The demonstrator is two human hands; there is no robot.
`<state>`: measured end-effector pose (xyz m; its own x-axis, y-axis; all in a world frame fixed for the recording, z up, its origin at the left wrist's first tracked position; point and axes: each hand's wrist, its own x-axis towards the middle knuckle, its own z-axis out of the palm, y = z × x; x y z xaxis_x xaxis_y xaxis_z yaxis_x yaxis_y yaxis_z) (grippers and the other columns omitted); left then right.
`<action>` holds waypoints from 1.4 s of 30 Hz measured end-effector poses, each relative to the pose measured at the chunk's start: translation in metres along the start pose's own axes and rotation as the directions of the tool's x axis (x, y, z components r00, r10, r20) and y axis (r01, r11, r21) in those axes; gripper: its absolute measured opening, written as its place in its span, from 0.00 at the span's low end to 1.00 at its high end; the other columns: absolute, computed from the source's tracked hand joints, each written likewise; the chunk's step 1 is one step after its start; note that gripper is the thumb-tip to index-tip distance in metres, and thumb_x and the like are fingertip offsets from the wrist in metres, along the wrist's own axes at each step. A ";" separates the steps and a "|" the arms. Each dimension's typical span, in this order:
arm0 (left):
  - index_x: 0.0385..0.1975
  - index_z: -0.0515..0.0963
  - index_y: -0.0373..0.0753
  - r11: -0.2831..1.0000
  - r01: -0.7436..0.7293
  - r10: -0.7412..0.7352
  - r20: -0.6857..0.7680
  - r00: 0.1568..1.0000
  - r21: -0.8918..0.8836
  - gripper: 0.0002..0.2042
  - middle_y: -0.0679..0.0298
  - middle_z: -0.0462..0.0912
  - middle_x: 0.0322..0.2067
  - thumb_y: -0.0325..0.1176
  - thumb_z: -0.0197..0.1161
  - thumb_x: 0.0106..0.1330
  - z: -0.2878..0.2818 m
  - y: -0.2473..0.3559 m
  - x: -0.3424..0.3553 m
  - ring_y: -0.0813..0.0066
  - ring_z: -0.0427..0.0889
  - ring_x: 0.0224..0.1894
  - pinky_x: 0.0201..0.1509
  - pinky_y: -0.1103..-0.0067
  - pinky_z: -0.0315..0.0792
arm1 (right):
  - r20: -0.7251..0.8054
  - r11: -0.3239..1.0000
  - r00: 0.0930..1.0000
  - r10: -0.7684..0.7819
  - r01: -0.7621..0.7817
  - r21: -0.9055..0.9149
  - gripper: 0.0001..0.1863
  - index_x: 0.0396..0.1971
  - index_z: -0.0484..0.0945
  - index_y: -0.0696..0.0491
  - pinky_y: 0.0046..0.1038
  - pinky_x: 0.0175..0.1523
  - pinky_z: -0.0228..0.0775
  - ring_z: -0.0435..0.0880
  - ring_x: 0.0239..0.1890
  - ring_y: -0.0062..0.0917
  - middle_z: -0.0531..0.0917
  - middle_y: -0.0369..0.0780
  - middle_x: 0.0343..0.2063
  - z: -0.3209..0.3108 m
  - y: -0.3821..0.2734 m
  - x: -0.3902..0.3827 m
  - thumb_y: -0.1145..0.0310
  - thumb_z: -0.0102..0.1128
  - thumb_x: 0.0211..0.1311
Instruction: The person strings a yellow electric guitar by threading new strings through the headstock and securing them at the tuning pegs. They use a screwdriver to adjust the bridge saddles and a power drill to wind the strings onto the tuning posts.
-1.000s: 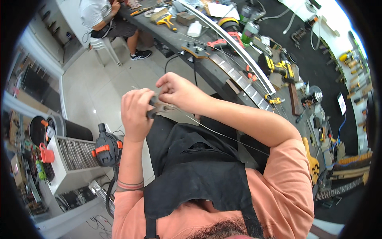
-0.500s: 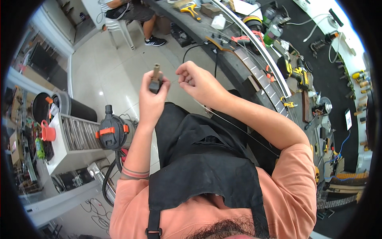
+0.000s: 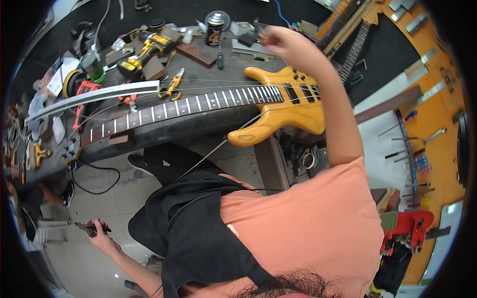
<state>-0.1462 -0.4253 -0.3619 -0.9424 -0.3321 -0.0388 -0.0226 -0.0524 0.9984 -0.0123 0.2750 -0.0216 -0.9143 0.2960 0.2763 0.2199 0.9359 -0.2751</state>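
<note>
My left hand [image 3: 103,239], low at the left above the floor, is closed around dark-handled pliers [image 3: 86,227] whose tan metal tip points left. At the far edge of the bench my right hand [image 3: 279,41] reaches over a small black block [image 3: 247,39]. It is smeared by motion, and whether its fingers hold anything is unclear. Below that arm lies an electric bass guitar with a yellow wooden body [image 3: 266,122] and a long fretted neck [image 3: 195,104]. Loose strings trail across it, and my forearm hides part of the body.
Around the neck lie yellow-handled cutters [image 3: 174,85], a cordless drill [image 3: 144,55], a long metal straightedge [image 3: 102,98], a spray can [image 3: 214,33] and a wooden block [image 3: 196,55]. Another fretted neck [image 3: 355,49] stands at the back right. A seated person's leg [image 3: 50,194] shows at the far left.
My view has turned right toward the bench and the bass guitar. My right hand has swung away from the left hand to the bench's far side; the left still holds the pliers.
</note>
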 end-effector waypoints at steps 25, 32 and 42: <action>0.42 0.85 0.38 0.837 -0.467 0.466 0.075 0.881 0.285 0.10 0.71 0.85 0.31 0.35 0.76 0.70 0.135 0.174 0.151 0.81 0.80 0.33 0.40 0.80 0.73 | 0.140 0.994 0.990 0.033 -0.018 -0.107 0.12 0.31 0.74 0.61 0.42 0.59 0.72 0.77 0.48 0.49 0.76 0.49 0.36 0.038 0.197 -0.118 0.68 0.65 0.60; 0.51 0.82 0.30 0.654 -0.541 0.557 0.147 0.817 0.529 0.23 0.52 0.87 0.28 0.40 0.75 0.64 0.126 0.168 0.266 0.66 0.86 0.30 0.41 0.70 0.81 | 0.429 0.849 0.902 -0.039 -0.197 0.491 0.13 0.30 0.72 0.56 0.25 0.37 0.62 0.69 0.29 0.17 0.69 0.32 0.24 0.062 0.099 -0.015 0.67 0.57 0.78; 0.63 0.78 0.31 0.508 -0.677 0.657 0.269 0.704 0.532 0.27 0.45 0.88 0.47 0.42 0.72 0.70 0.169 0.206 0.298 0.53 0.87 0.46 0.54 0.65 0.79 | 0.653 0.907 0.750 -0.107 -0.195 0.373 0.18 0.34 0.74 0.51 0.21 0.27 0.54 0.63 0.23 0.11 0.68 0.26 0.23 0.128 -0.168 0.160 0.55 0.56 0.85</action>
<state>-0.4883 -0.3763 -0.1612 -0.7685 -0.0145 0.6397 0.4492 0.6997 0.5556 -0.2389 0.1405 -0.0489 -0.9312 -0.0032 -0.3645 0.2508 0.7202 -0.6469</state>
